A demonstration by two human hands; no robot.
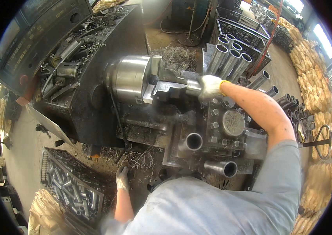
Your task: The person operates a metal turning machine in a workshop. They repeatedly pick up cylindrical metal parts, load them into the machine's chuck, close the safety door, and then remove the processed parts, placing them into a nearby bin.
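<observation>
My right hand (pixel 211 87), in a white knit glove with a yellow cuff, is closed around a short shiny metal tube (pixel 193 87). The tube's left end is at the stepped jaws (pixel 168 89) of a big steel lathe chuck (pixel 130 78). Low on the left, my left hand (pixel 122 178), in a stained glove, is beside a thin dark lever (pixel 122 154) below the chuck. Its fingers are too dark and small to tell whether they grip the lever. One tube (pixel 193 141) stands on the machine and another tube (pixel 221 168) lies nearer my body.
Bolted tool post (pixel 232 123) sits under my right forearm. Several upright tubes (pixel 230 58) stand behind my right hand; more tubes (pixel 291 103) are at the right. A crate of cut pieces (pixel 71 192) is at lower left. Curled metal chips (pixel 144 160) hang near my left hand.
</observation>
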